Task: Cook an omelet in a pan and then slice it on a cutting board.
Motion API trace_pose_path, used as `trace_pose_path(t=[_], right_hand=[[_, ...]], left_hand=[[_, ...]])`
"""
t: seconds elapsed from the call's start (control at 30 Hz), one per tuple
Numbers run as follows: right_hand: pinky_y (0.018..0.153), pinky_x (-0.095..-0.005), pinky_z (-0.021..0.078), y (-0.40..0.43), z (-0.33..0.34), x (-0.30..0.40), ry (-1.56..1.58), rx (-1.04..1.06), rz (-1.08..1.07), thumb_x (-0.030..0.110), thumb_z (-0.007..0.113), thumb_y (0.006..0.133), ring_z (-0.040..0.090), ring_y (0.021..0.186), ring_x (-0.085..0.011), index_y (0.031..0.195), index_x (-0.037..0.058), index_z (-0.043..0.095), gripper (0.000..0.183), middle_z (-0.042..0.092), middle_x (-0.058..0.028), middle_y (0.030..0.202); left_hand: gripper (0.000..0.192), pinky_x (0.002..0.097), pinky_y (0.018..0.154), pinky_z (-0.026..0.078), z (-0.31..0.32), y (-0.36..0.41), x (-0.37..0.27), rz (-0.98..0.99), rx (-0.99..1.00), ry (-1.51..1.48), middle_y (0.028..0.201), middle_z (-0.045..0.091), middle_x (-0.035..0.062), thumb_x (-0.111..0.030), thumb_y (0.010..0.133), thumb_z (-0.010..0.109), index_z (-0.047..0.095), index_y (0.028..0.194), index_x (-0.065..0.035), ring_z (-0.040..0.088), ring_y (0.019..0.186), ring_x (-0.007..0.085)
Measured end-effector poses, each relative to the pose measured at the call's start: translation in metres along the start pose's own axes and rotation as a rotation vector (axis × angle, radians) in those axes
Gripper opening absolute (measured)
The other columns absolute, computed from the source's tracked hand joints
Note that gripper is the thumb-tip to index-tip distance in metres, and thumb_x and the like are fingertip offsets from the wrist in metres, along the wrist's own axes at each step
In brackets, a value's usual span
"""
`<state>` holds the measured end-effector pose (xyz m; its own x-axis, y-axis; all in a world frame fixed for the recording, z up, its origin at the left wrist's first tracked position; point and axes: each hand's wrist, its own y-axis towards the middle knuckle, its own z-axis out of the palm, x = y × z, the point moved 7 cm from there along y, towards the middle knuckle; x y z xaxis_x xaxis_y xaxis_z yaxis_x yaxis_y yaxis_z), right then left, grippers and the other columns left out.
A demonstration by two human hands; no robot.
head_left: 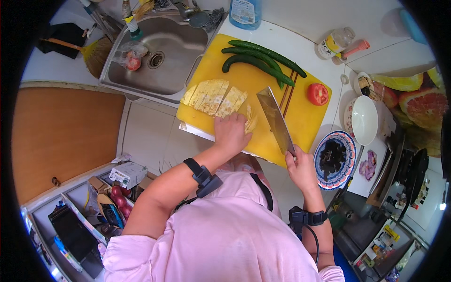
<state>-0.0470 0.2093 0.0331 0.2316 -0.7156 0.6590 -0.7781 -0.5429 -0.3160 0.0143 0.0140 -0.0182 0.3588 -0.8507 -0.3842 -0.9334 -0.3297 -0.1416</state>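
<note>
On the yellow cutting board (197, 120) lies a thin browned egg pancake (211, 93), cut into strips. My left hand (230, 132) rests on its near edge with curled fingers, and loose strips (251, 120) show beside the thumb. What lies under the palm is hidden. My right hand (299, 165) grips the handle of a cleaver (276, 118), whose broad blade points away from me over the board, apart from the egg. Beyond the blade are a pair of brown chopsticks (289, 95), three green cucumbers (260, 61) and a cut tomato (317, 94).
To the left is a steel sink (176, 46) with a bagged tomato (134, 62). A patterned bowl of dark pieces (331, 160) and a white bowl (364, 120) stand right of the board. Behind it is a blue bottle (245, 14); a glass jar (334, 42) stands farther right.
</note>
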Motion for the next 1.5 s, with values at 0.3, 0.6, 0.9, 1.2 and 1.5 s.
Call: trace_pose_path(t=[0.3,0.6,0.9,1.2,1.5], right_hand=[[0.061,-0.0453,0.0489,0.000,0.003,-0.004,-0.004,0.013,0.017,0.011,0.055,0.086,0.062,0.068,-0.0408,0.093,-0.0015,0.060,0.015,0.062,-0.0242,0.074],[0.061,-0.0447,0.0492,-0.001,0.007,-0.004,0.047,0.015,-0.004,0.011,0.055,0.086,0.063,0.067,-0.0403,0.097,-0.0014,0.061,0.018,0.062,-0.0242,0.073],[0.062,-0.0445,0.0491,-0.006,0.007,-0.007,0.054,-0.006,0.001,0.011,0.055,0.086,0.062,0.068,-0.0409,0.098,-0.0022,0.061,0.018,0.063,-0.0247,0.074],[0.062,-0.0454,0.0491,-0.006,0.005,-0.007,0.050,-0.008,0.067,0.012,0.055,0.086,0.063,0.068,-0.0405,0.094,-0.0022,0.061,0.017,0.063,-0.0240,0.075],[0.061,-0.0436,0.0495,-0.005,0.004,-0.010,0.084,-0.053,0.031,0.011,0.056,0.086,0.063,0.066,-0.0388,0.094,-0.0026,0.061,0.016,0.064,-0.0231,0.076]], left_hand=[[0.025,0.0409,0.080,0.037,-0.032,0.012,0.030,-0.088,-0.197,-0.027,0.092,0.062,0.0078,-0.024,0.073,0.070,0.064,0.093,-0.0092,0.059,0.090,0.0260],[0.018,0.0414,0.080,0.038,-0.024,0.022,0.029,-0.051,-0.176,0.107,0.087,0.064,0.0093,-0.020,0.072,0.066,0.068,0.086,-0.0087,0.061,0.085,0.0265],[0.020,0.0358,0.070,0.053,-0.016,0.031,0.076,-0.416,0.042,-0.246,0.079,0.070,0.0065,-0.027,0.074,0.068,0.073,0.088,-0.0130,0.067,0.077,0.0254],[0.024,0.0374,0.064,0.051,-0.038,0.020,0.056,-0.225,-0.263,-0.205,0.076,0.064,0.0065,-0.032,0.073,0.073,0.069,0.083,-0.0098,0.064,0.071,0.0247],[0.043,0.0438,0.078,0.038,-0.010,0.008,-0.011,0.059,-0.051,0.181,0.094,0.057,0.0103,-0.037,0.068,0.070,0.060,0.093,-0.0037,0.055,0.092,0.0293]])
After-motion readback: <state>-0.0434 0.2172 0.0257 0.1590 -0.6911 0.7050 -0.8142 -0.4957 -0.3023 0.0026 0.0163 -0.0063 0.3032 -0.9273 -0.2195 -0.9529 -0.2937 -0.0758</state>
